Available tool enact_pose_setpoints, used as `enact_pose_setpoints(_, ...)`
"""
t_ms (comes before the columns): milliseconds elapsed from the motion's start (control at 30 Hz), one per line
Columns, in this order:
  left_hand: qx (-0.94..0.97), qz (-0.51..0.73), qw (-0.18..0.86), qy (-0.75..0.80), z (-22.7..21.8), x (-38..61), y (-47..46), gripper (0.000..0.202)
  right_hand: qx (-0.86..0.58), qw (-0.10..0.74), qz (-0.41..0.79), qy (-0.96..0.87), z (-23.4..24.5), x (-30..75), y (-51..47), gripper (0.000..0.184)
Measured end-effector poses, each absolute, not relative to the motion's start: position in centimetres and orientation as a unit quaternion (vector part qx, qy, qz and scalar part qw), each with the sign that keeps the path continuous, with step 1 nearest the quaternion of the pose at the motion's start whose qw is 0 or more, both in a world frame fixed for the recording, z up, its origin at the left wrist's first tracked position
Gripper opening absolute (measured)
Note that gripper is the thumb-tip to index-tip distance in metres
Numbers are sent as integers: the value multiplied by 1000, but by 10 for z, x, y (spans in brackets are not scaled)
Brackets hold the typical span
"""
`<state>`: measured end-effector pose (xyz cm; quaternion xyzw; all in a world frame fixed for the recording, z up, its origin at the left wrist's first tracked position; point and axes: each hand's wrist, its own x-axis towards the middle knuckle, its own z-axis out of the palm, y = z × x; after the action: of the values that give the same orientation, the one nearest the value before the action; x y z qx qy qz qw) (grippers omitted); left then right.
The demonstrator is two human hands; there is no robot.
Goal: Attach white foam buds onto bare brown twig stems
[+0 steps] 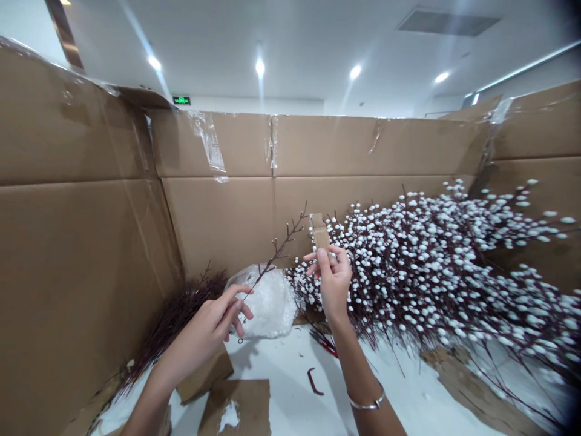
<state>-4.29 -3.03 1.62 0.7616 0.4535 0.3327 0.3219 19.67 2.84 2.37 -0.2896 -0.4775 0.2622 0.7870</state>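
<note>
My left hand (216,321) pinches the lower stem of a bare dark twig (282,243), which rises up and to the right. My right hand (333,277) is raised beside the twig's tip, fingers closed on a small piece of brown cardboard (319,231). A silver bracelet (368,402) sits on the right wrist. Just behind the left hand lies a clear plastic bag of white beads (270,301).
A big heap of branches covered in white buds (454,266) fills the right side. Bare dark twigs (175,318) are piled at the left. Tall cardboard walls (82,242) enclose the white table (290,387). Cardboard scraps (238,404) and a small dark hook-shaped piece (313,383) lie near me.
</note>
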Motion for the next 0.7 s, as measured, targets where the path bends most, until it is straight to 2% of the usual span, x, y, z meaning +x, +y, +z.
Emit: enact_pose_setpoints(700, 764, 328, 325, 450, 15, -43, -29, 40, -299, 785, 259, -478, 24, 196, 29, 19)
